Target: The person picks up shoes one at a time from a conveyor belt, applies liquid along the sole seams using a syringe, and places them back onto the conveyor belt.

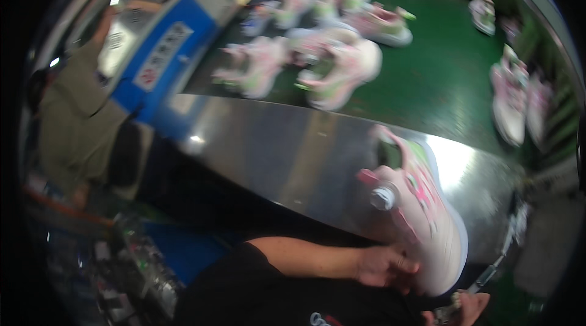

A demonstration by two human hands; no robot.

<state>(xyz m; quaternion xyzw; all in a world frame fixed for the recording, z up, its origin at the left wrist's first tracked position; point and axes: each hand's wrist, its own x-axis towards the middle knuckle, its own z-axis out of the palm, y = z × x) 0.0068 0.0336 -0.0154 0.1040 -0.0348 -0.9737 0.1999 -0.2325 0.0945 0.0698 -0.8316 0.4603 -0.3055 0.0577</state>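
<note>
My left hand point(384, 265) is wrapped around the heel of this pink-white sneaker point(421, 216); right hand point(467, 309) is mostly cut off, can't tell its grip.

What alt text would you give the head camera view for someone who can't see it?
A person's left hand grips the heel of a pink and white sneaker lying on a steel ledge, while the right hand shows only partly at the bottom edge. Behind, more sneakers lie on a green belt, blurred by motion.
</note>
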